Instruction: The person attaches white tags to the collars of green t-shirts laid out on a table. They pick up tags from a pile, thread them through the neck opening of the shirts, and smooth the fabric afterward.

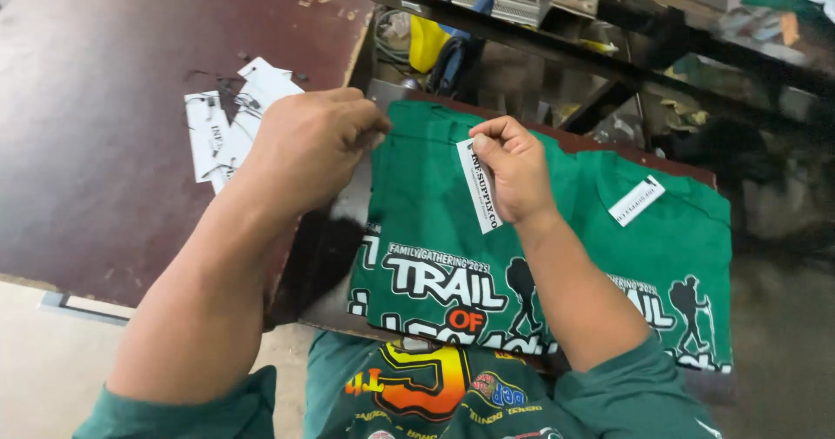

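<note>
The left hand (304, 147) is pinching the collar edge of the nearer green shirt (435, 221), fingers curled shut on the cloth, seemingly to be keeping it taut; the right hand (513, 165) is gripping a white tag (479, 185) between thumb and closed fingers, holding it upright against the shirt just below the collar, apparently where it is being fixed. Two green shirts are lying side by side on the worktop (104, 100), the farther shirt (678, 230) already bearing one tag (636, 201); a loose pile of spare tags (226, 126), roughly four, though overlapping too much for counting surely, is lying just left of the left hand.
</note>
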